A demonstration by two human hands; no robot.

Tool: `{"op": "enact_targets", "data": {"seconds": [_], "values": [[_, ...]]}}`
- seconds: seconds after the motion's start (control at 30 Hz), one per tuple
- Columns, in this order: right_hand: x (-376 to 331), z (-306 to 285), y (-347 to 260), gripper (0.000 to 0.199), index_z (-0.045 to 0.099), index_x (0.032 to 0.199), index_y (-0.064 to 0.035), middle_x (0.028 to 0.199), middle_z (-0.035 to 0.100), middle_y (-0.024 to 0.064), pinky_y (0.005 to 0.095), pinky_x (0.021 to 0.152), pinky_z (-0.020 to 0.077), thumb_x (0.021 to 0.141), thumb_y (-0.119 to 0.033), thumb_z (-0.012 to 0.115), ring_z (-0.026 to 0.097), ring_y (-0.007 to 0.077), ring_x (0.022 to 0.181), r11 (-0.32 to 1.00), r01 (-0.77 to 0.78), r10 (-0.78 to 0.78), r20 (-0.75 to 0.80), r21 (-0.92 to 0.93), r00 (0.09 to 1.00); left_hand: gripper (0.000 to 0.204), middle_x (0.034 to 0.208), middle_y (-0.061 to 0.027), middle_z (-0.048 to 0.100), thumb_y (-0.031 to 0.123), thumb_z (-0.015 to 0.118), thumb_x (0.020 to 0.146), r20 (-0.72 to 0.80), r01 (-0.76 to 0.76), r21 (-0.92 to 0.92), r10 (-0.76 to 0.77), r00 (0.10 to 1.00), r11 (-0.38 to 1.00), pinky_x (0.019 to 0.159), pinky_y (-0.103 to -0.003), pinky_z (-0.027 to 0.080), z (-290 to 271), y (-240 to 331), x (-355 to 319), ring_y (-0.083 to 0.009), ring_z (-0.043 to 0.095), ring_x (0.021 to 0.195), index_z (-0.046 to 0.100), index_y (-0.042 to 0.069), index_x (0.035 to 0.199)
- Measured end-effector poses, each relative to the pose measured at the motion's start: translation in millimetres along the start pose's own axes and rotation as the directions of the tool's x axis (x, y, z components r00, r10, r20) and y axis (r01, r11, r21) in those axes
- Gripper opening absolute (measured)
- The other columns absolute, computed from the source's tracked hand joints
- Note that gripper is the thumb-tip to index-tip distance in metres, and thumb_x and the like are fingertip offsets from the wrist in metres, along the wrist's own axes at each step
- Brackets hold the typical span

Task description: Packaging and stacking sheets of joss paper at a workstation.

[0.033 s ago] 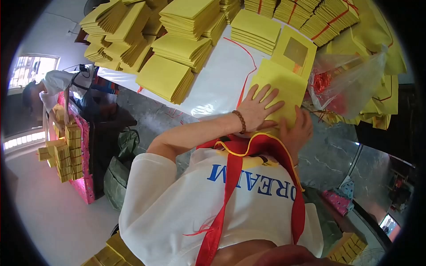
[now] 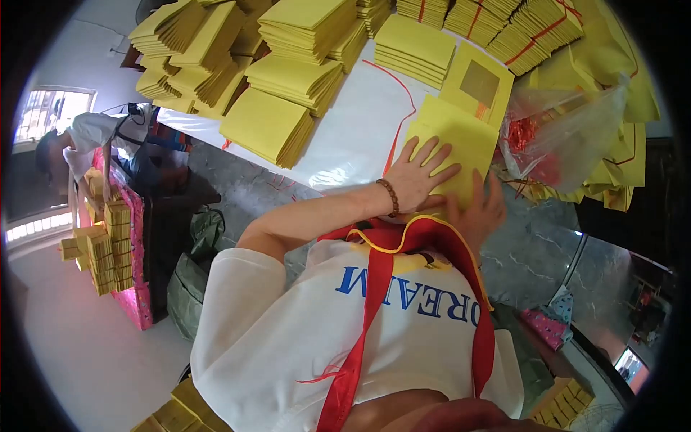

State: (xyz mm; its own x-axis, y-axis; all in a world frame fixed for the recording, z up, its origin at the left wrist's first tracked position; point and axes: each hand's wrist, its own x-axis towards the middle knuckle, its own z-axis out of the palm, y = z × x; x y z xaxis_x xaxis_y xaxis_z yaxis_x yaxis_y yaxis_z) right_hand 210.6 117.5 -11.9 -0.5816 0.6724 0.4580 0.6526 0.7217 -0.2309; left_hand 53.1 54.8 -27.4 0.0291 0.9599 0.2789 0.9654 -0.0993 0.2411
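Observation:
My left hand (image 2: 422,176), with a beaded bracelet (image 2: 389,198) at its wrist, lies flat with fingers spread on a yellow paper sheet (image 2: 457,119). At the near right edge of that sheet, my right hand (image 2: 481,216) has its fingers stretched and apart, touching the paper. Just beyond the sheet is a yellow paper piece with a brownish square panel (image 2: 481,85). A red string (image 2: 412,93) curves over the white tabletop (image 2: 345,137) to the left of the paper.
Stacks of folded yellow paper (image 2: 266,122) fill the far left, and red-tied bundles (image 2: 529,43) the far right. A clear plastic bag (image 2: 568,137) with red contents is beside the sheet. Another person (image 2: 108,137) bends over a pink-covered table (image 2: 137,302) at left, among yellow bundles (image 2: 108,252).
The fingers of my right hand have shifted and spread slightly at the sheet's edge. My left hand stays in place on the paper.

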Motion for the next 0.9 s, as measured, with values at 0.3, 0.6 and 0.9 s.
{"op": "enact_targets", "data": {"seconds": [0.3,0.6,0.9], "values": [[-20.7,32.2,4.8,0.058,0.032,0.139,-0.0132,0.146,0.025,0.0076,0.0706,0.096,0.0044,0.092,-0.047,0.034,0.019,0.0282,0.136,0.986,0.105,-0.054,0.346,-0.129,0.937,0.07,0.133,-0.0148,0.038,0.033,0.066,0.068,-0.113,-0.054,-0.387,0.011,0.994,0.921,0.1,-0.05,0.023,-6.7,-19.6,-3.0,-0.0341,0.028,0.127,0.042,0.007,0.128],[-12.1,19.2,9.1,0.055,0.037,0.135,-0.0101,0.144,0.028,0.0087,0.0639,0.1,0.0158,0.09,-0.04,0.044,0.02,0.0293,0.136,0.996,0.006,-0.046,0.447,0.09,0.893,0.061,0.122,-0.0198,0.046,0.022,0.064,0.069,0.179,-0.144,-0.008,0.143,0.973,0.99,0.083,-0.038,0.039,-32.1,0.9,-2.2,-0.0301,0.044,0.11,0.047,0.003,0.124],[2.9,0.9,35.5,0.036,0.05,0.122,0.0022,0.127,0.05,0.011,0.0306,0.101,0.0302,0.096,-0.021,0.04,0.044,0.0189,0.118,0.3,-0.48,0.497,0.294,0.825,0.817,0.044,0.094,-0.0144,0.062,0.012,0.059,0.072,0.219,-0.026,-0.243,0.081,0.972,0.97,0.068,-0.036,0.048,-50.4,-34.0,33.2,-0.0292,0.059,0.084,0.057,0.007,0.116]]}}
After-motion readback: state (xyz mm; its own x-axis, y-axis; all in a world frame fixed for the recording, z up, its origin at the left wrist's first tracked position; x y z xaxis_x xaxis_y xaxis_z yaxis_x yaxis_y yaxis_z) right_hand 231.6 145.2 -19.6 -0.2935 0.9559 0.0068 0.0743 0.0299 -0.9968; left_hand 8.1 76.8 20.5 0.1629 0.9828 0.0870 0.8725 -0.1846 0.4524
